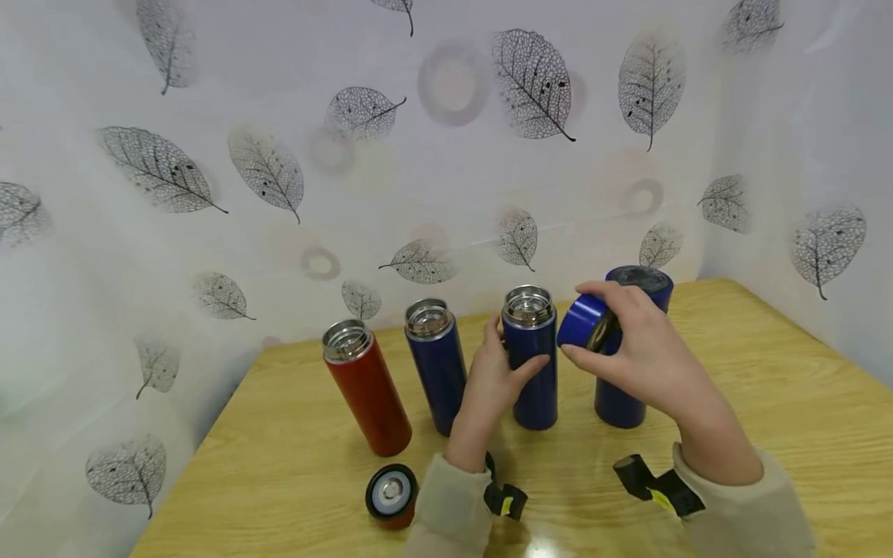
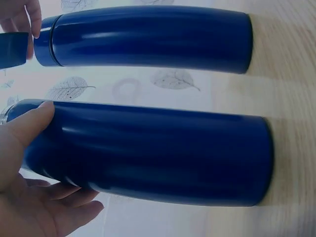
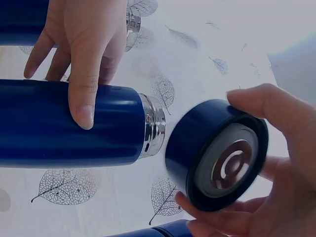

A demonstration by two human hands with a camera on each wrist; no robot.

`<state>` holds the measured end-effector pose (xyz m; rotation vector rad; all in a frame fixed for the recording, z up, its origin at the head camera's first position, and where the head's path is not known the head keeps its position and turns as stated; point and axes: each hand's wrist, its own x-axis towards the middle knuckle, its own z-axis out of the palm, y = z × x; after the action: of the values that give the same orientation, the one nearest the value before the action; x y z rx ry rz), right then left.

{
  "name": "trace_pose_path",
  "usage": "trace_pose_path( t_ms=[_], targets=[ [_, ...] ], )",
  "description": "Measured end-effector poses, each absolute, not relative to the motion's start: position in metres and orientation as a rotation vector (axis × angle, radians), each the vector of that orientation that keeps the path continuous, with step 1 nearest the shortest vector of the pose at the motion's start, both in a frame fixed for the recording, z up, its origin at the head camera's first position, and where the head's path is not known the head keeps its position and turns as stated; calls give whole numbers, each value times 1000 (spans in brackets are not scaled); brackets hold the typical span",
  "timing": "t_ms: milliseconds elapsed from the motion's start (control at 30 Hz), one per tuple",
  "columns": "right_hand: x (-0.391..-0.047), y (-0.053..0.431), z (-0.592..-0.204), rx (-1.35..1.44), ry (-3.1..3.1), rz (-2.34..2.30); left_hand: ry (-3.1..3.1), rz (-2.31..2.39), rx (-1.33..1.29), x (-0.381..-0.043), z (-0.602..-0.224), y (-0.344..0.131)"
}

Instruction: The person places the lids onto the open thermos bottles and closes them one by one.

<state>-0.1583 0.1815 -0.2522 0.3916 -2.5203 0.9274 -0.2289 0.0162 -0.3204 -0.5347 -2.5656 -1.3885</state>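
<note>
Got wood-grain surface [image 1: 753, 372] under everything, shiny at the front, maybe slick enough to let a nudged bottle slide.

Watch lidded blue bottle [image 1: 619, 403], standing at far right, just behind right hand. Could topple from a backward knock by knuckles.

Next one over, gripped blue bottle [image 1: 537, 399]: standing on surface, lid off, steel neck [image 3: 154, 127] bare. Held only near the top, so could rock or twist under a lopsided push from above. Can't see contents; might spill on tipping, if filled.

Further left, other blue bottle [image 1: 438, 380], also uncapped, standing close beside left hand. Could tip from a sideways bump during a shift of grip.

At left end, red bottle [image 1: 377, 403], uncapped too. Well apart from right hand, so mainly at risk from a falling neighbour.

Right hand [image 1: 645, 353]: pinching blue lid by the side wall, fingers above, thumb below. Could lose it through slipping on glossy paint.

Left hand [image 1: 494, 380]: wrapped round upper part of gripped blue bottle, thumb across near side. Could let it swivel through too light a hold.

Blue lid [image 1: 580, 322]: in the air, tilted, just beside steel neck, inner side turned away. Could clip the neck or meet it wrong side first without a turn.

Last, red lid [image 1: 392, 496]: lying underside up, right by left sleeve [image 1: 449, 504]. Could get swept along by cuff.
</note>
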Motion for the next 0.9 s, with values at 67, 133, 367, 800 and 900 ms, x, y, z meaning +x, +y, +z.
trace_pose_path(
  t_ms=[67, 133, 367, 800, 900],
  targets=[
    [-158, 182, -252, 359, -2481, 970, -2583, -1394, -538, -228, -320, 15],
    [-157, 182, -251, 318, -2446, 1005, -2621, -1396, -551, -226, -317, 12],
    [-155, 180, -251, 267, -2350, 1090, -2766, -1427, -709, -220, -305, -2],
    [-156, 168, -254, 463, -2218, 1228, -2795, -1483, -1091, -212, -294, -14],
    [-156, 166, -255, 488, -2217, 1250, -2806, -1463, -1116, -210, -292, -16]
  ],
)
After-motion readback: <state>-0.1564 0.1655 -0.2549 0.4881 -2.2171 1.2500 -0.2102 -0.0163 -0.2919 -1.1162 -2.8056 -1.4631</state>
